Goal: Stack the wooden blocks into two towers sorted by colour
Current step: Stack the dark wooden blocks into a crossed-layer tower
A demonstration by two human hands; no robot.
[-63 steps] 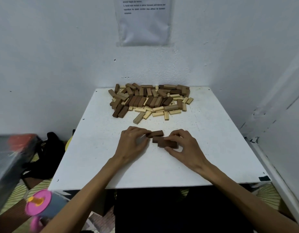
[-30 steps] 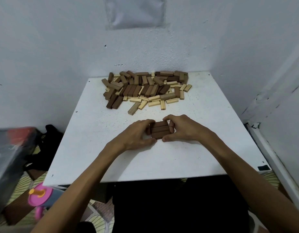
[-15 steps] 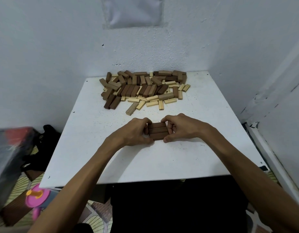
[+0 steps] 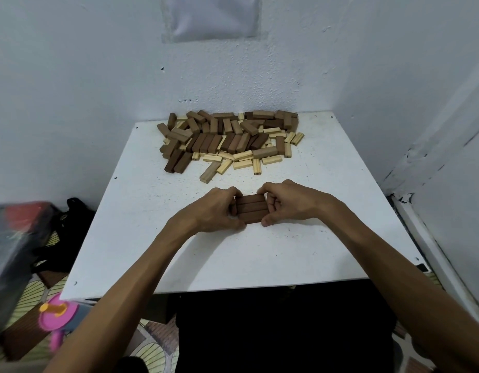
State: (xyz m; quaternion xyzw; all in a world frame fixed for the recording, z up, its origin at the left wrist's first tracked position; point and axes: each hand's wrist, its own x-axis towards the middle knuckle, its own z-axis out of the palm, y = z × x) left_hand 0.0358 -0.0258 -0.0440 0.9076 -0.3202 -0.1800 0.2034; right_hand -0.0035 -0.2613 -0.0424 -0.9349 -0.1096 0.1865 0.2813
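Note:
Three dark brown blocks (image 4: 252, 209) lie side by side as one flat square layer on the white table (image 4: 300, 251). My left hand (image 4: 214, 210) grips the layer's left ends, fingers and thumb curled round them. My right hand (image 4: 287, 201) grips the right ends the same way, thumb at the near corner. A loose pile of dark and light wooden blocks (image 4: 227, 140) lies at the far side of the table. One light block (image 4: 210, 171) sits nearest to my hands.
White walls close in behind the table and on its right. On the floor at the left are a dark box (image 4: 12, 254), a black bag (image 4: 71, 219) and a pink-lidded bottle (image 4: 58, 317). The table's near edge lies just below my forearms.
The three dark blocks were apart and askew at first; both hands pushed them together into a squared layer. Over the last half second the hands stay pressed at its ends.

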